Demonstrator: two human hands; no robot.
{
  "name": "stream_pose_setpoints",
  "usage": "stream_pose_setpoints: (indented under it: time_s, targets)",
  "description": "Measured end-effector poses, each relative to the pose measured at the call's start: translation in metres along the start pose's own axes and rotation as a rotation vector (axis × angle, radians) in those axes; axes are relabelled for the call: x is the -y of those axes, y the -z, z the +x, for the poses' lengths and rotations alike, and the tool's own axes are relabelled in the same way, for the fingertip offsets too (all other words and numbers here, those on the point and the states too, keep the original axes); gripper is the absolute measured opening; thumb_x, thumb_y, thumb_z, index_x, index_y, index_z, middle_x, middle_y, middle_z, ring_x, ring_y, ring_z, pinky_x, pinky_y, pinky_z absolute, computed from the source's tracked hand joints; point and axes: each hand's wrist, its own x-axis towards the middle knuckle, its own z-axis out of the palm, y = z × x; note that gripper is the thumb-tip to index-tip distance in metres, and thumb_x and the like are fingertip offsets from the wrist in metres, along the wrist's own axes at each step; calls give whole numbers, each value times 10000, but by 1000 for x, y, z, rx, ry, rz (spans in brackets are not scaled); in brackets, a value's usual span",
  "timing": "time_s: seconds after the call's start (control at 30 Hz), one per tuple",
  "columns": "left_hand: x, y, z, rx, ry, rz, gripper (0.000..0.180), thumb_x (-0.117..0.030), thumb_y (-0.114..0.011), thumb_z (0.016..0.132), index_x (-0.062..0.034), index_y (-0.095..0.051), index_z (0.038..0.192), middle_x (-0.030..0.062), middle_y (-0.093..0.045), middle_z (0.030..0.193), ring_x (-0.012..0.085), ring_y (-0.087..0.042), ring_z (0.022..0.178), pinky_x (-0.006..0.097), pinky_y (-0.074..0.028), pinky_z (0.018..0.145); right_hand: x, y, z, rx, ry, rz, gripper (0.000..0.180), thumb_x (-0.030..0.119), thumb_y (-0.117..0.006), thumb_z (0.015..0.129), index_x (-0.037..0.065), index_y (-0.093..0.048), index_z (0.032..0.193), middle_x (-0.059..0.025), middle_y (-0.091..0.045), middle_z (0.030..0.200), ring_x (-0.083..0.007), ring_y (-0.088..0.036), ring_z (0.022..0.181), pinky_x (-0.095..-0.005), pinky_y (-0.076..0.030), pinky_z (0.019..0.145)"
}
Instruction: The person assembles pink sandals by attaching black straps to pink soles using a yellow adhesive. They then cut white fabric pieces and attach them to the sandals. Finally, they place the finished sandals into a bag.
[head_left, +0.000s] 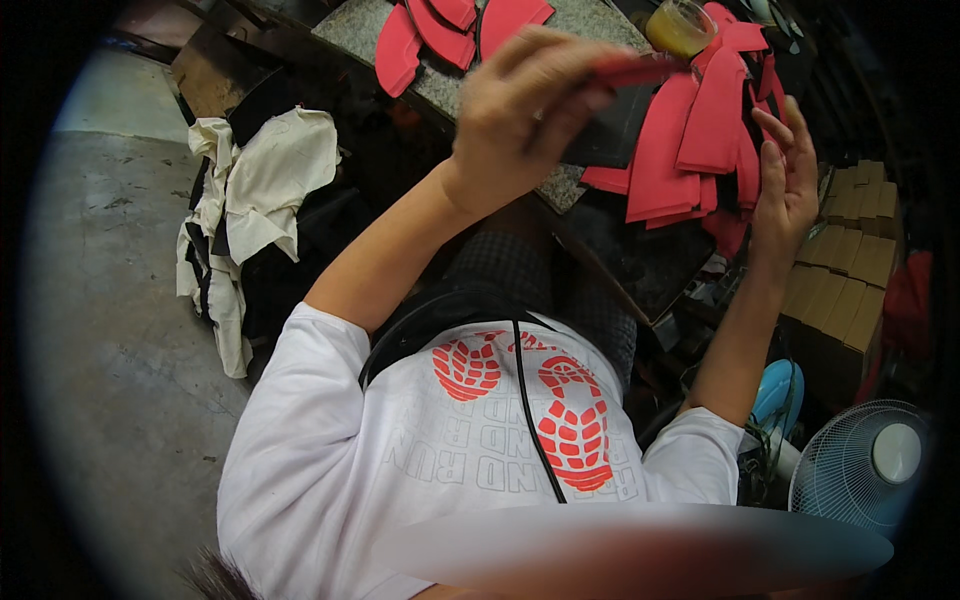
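Note:
Raised over the worktable, my left hand (530,110) is closed on a slim red piece (630,68), blurred by motion. I cannot tell whether it is a cut piece seen edge-on or a tool. My right hand (785,190) holds nothing visible; its fingers are apart and bent, beside a pile of flat red cut pieces (690,135). Several curved red pieces (398,52) lie on the speckled tabletop (345,32) beyond my left hand. A clear jar of yellowish liquid (680,28) stands close to the pile. Under my left hand's fingers shows a dark flat board (612,130).
Cream cloth pieces (280,175) hang over something dark at my left. Brown cardboard boxes (840,270) are stacked to the right, with a white fan (862,465) nearer me. A blue rounded object (778,395) sits by the fan. Grey floor (110,330) stretches along the left.

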Motion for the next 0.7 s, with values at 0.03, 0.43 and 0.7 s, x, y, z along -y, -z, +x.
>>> stream_pose_setpoints:
  time_s: [0.03,0.43,0.7]
  targets:
    - [-5,4,5,-105,36,-9,335,-46,-748,852,-42,-696,1183,103,-710,985,239,-688,844,330,-559,717,10,-4,-2,30,54,76,452,147,-578,1022,3,-503,1444,-140,-637,1333,-191,-594,1235,-355,-415,1093]
    - [-8,1,1,129,896,-733,286,-172,-646,991,58,-676,1157,52,-720,952,69,-666,839,214,-551,721,33,-59,-1,235,421,-420,727,711,-343,981,167,-670,1336,-105,-590,1359,-306,-535,1256,-473,-374,1078]
    - [-2,9,-2,304,990,-759,280,-180,-660,978,45,-683,1142,63,-722,967,85,-685,823,221,-572,717,18,-47,-4,139,439,-531,704,722,-317,978,235,-669,1346,-70,-555,1425,-255,-517,1263,-439,-312,1095]
